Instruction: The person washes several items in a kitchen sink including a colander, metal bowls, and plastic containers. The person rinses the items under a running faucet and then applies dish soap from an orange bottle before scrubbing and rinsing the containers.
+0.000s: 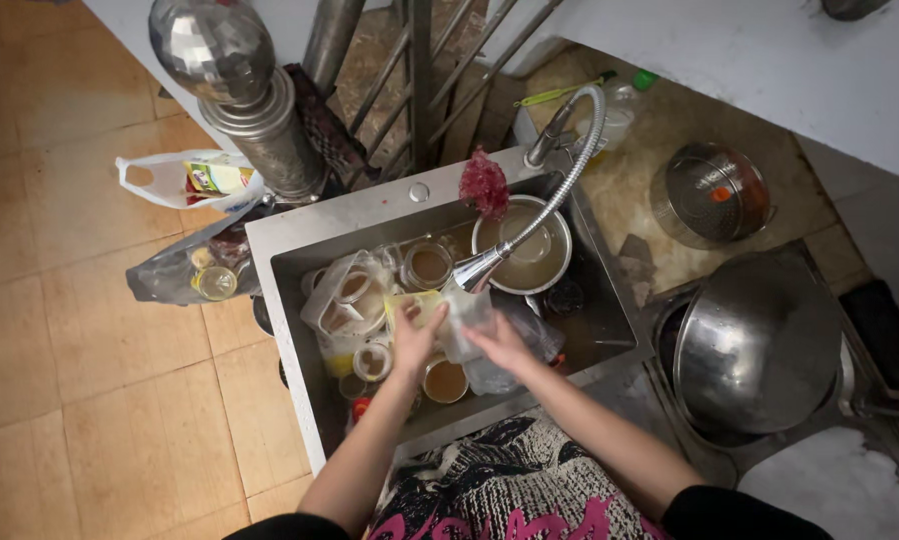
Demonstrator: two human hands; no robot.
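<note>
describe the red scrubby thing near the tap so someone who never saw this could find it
Start at the steel sink full of jars. On its back rim, just left of where the coiled spring faucet rises, sits the red mesh scrubber. It is the only dark red, crumpled, netted thing there; its neighbours are metal or clear.

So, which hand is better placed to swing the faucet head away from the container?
Probably the right hand. It holds the clear plastic container just below the faucet head, closer than the left hand, which presses a yellow sponge against it.
</note>
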